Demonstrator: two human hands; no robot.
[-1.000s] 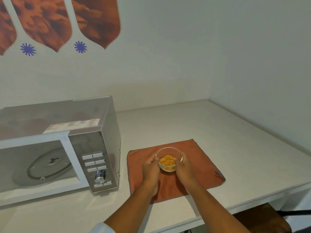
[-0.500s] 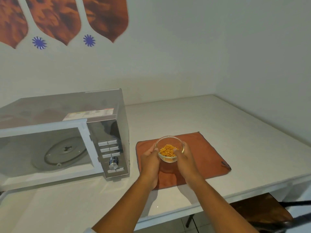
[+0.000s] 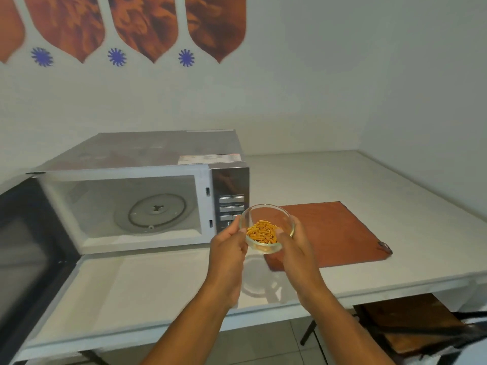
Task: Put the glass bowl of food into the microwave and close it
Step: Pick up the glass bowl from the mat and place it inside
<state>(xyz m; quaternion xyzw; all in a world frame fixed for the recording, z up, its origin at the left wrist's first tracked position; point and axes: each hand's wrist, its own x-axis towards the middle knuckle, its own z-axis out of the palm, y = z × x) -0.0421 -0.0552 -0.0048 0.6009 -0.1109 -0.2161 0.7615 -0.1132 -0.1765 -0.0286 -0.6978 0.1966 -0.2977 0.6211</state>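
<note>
White table (image 3: 342, 185) in a bare-walled corner — orange cloth (image 3: 332, 233), open microwave (image 3: 147, 196).

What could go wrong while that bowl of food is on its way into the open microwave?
The bowl is slick glass, held only at its sides by the left hand and right hand, above the table edge; a slip could drop it. It is tilted slightly, so the food might spill. Swinging left, it could clip the microwave frame beside the buttons.

White wall (image 3: 316, 88) w/ orange decals (image 3: 147, 25), white table (image 3: 369, 196), tiled floor (image 3: 263, 346), maybe wooden chair (image 3: 411, 325) underneath.
</note>
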